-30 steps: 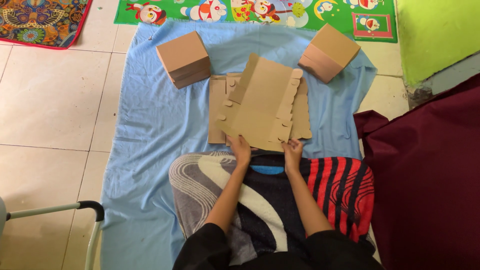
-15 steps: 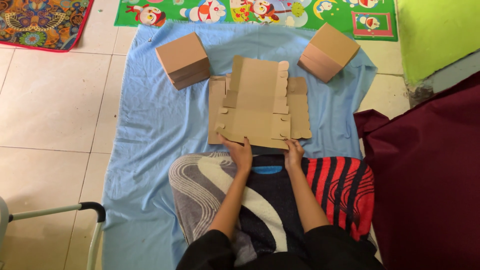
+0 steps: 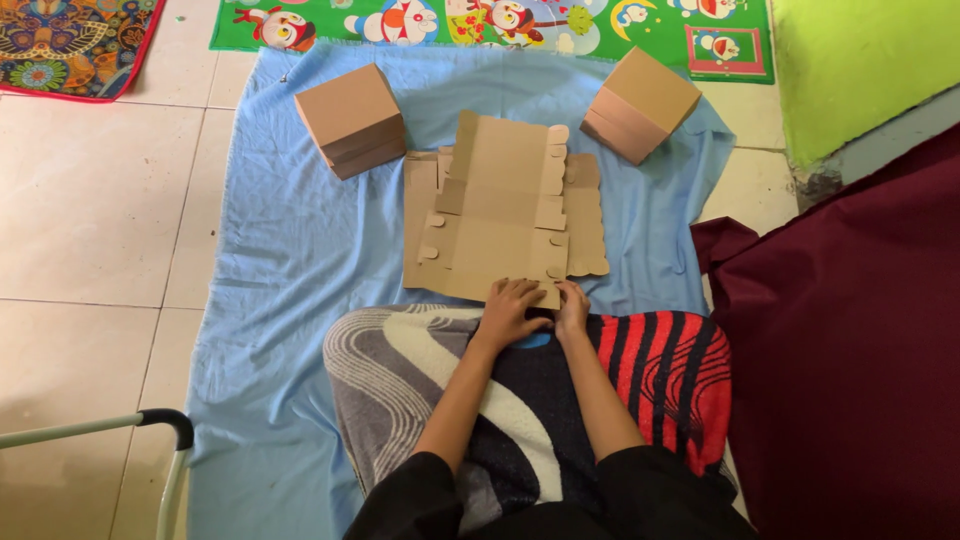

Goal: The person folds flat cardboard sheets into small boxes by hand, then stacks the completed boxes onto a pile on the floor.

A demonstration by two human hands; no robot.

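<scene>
Both hands, left hand (image 3: 510, 310) and right hand (image 3: 572, 305), press flat on the cardboard sheet (image 3: 500, 215), between two folded boxes (image 3: 352, 120).

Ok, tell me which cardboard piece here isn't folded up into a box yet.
The flat cardboard sheet lying in the middle under both hands; the box to its left and the box to its right are already folded up.

Both hands press on the near edge of a flat cardboard cutout (image 3: 500, 215) lying on a blue cloth (image 3: 280, 260): left hand (image 3: 512, 310), right hand (image 3: 573, 308) just beside it. Beyond them sit two folded cardboard boxes, one far left (image 3: 352, 120), one far right (image 3: 642, 104).
</scene>
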